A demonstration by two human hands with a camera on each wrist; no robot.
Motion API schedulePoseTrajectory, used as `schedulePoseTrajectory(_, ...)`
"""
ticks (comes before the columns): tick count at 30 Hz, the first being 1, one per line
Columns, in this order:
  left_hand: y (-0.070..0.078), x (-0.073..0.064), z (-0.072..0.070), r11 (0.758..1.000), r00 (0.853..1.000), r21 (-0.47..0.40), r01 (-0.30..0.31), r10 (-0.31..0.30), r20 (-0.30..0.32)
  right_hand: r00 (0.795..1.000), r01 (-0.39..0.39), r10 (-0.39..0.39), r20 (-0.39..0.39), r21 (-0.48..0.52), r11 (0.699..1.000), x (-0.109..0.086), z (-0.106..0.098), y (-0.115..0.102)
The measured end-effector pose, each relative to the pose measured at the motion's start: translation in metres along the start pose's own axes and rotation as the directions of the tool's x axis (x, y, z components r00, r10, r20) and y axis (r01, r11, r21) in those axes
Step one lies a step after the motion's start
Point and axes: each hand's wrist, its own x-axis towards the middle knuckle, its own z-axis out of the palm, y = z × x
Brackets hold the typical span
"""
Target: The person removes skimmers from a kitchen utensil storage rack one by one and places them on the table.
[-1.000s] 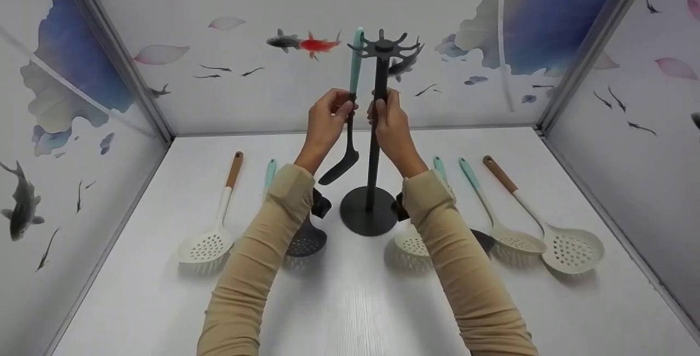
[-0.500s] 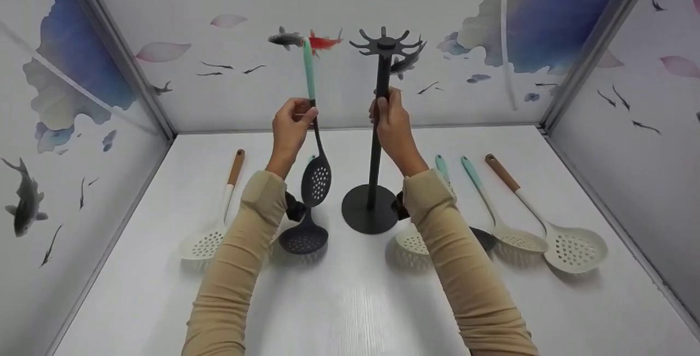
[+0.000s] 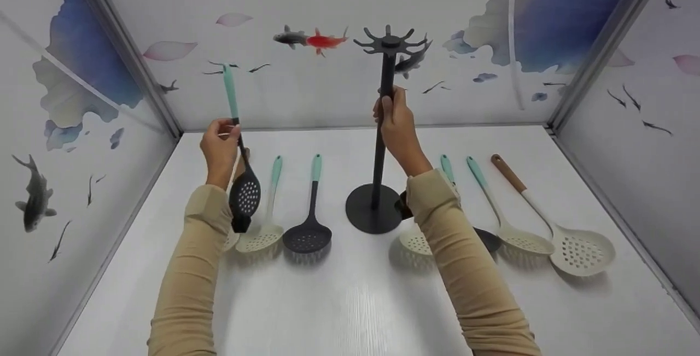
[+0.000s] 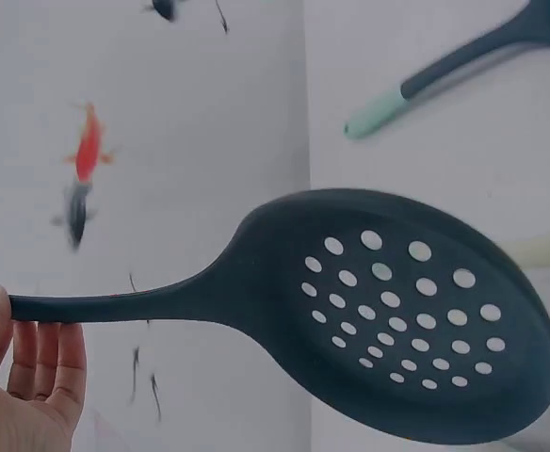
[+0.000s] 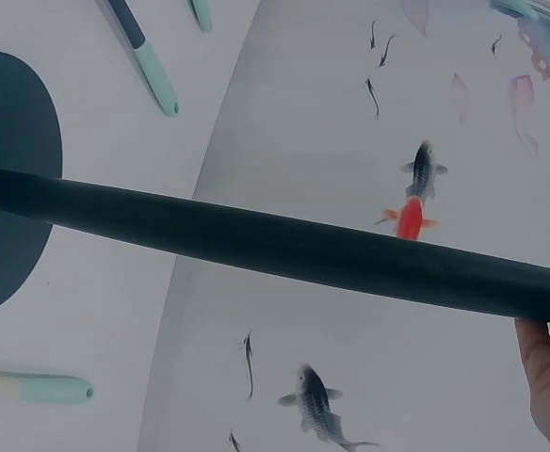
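Note:
My left hand (image 3: 220, 151) pinches a dark slotted spoon (image 4: 397, 311) by its shaft, just below the mint handle, and holds it upright above the table's left part. In the left wrist view its round holes face the camera. With my right hand (image 3: 400, 126) I grip the black post of a utensil stand (image 3: 380, 153), fingers wrapped below its hooked top. The stand's round base (image 3: 363, 214) rests on the table, and no utensil hangs from the hooks. A dark skimmer (image 3: 308, 235) and a cream skimmer (image 3: 260, 240) lie between the left hand and the stand.
Behind the left forearm, a brown-handled utensil (image 3: 242, 162) is mostly hidden. Right of the stand lie several more utensils, including a cream mint-handled one (image 3: 525, 238) and a cream brown-handled one (image 3: 582, 249). Printed walls (image 3: 328, 93) enclose the white table (image 3: 350, 301) at back and sides.
My left hand has carried the slotted spoon leftward and down, away from the stand, and the spoon has turned from edge-on to show its holes. The right hand keeps its grip on the post.

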Motion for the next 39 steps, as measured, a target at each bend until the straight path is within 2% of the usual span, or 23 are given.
schedulePoseTrajectory(3, -0.015, 0.005, -0.017, 0.998, 0.998, 0.07, -0.004, 0.009, -0.067, 1.0, -0.007, 0.007, 0.004, -0.001, 1.0, 0.0, 0.0, 0.001)
schedulePoseTrajectory(9, -0.035, 0.007, -0.045, 0.983, 0.99, 0.179, -0.025, 0.049, -0.134, 1.0, -0.011, 0.011, -0.001, -0.011, 1.0, 0.001, 0.001, 0.002)
schedulePoseTrajectory(17, -0.052, 0.01, -0.064, 0.971, 0.979, 0.24, 0.024, 0.026, -0.202, 1.0, -0.016, 0.016, 0.002, 0.003, 1.0, 0.003, 0.001, 0.003)
schedulePoseTrajectory(25, -0.062, 0.011, -0.079, 0.981, 0.937, 0.186, 0.061, 0.007, -0.349, 1.0, -0.002, 0.002, 0.002, 0.004, 1.0, 0.003, 0.001, 0.003)
schedulePoseTrajectory(28, -0.068, 0.009, -0.085, 0.978, 0.936, 0.184, 0.094, -0.024, -0.351, 1.0, 0.011, -0.011, 0.001, 0.006, 1.0, 0.002, 0.001, 0.004)
schedulePoseTrajectory(35, -0.087, -0.001, -0.097, 0.951, 0.952, 0.261, 0.168, -0.088, -0.292, 1.0, -0.005, 0.005, 0.001, 0.001, 1.0, 0.002, 0.001, 0.005)
schedulePoseTrajectory(39, -0.096, -0.004, -0.1, 0.939, 0.954, 0.294, 0.178, -0.091, -0.286, 1.0, -0.008, 0.009, 0.002, -0.011, 1.0, 0.0, 0.0, -0.004)
